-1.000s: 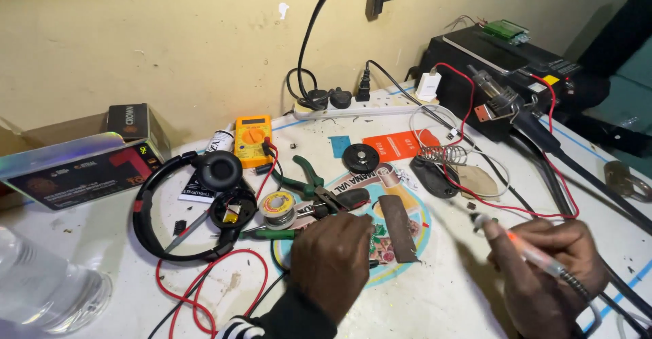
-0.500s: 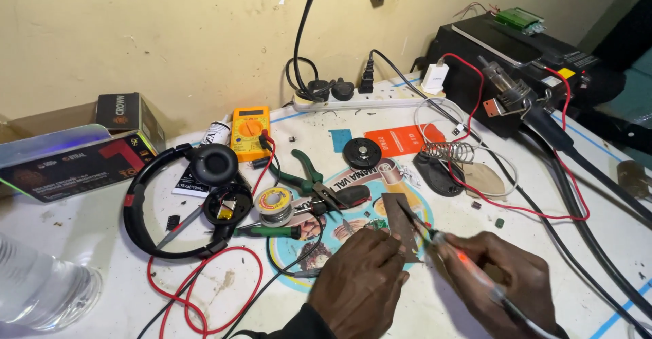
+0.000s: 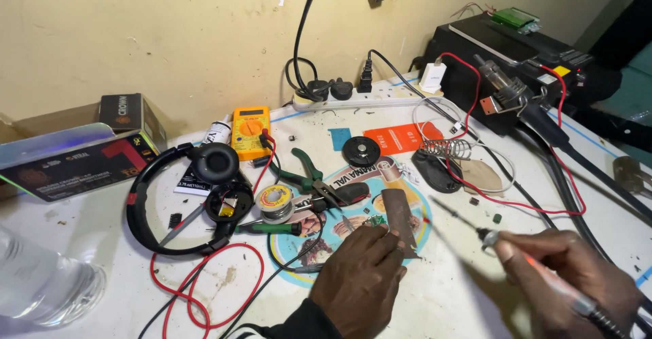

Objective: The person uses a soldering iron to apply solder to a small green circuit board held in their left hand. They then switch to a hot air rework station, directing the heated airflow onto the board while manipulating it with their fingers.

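My left hand [image 3: 360, 281] rests curled, knuckles up, on a round printed mat [image 3: 414, 244]. Its fingertips touch the lower end of a brown strip [image 3: 397, 218], next to a small green circuit board [image 3: 373, 223]. Whatever lies under the fingers is hidden. My right hand [image 3: 574, 278] grips a soldering iron [image 3: 489, 236] like a pen. The iron's thin tip points up and left, in the air to the right of the brown strip and a short way from it.
Black headphones [image 3: 153, 203], a solder spool [image 3: 275, 200], green-handled pliers [image 3: 305, 169], a green screwdriver [image 3: 272, 229] and a yellow multimeter [image 3: 250, 130] lie left of the mat. A coiled iron stand [image 3: 448, 154], power strip [image 3: 367, 98], black station [image 3: 516, 47], red wires [image 3: 204, 288] and a bottle [image 3: 41, 281] surround them.
My right hand brought the soldering iron tip in beside my left fingers, then drew it back to the right. My left hand has stayed on the mat.
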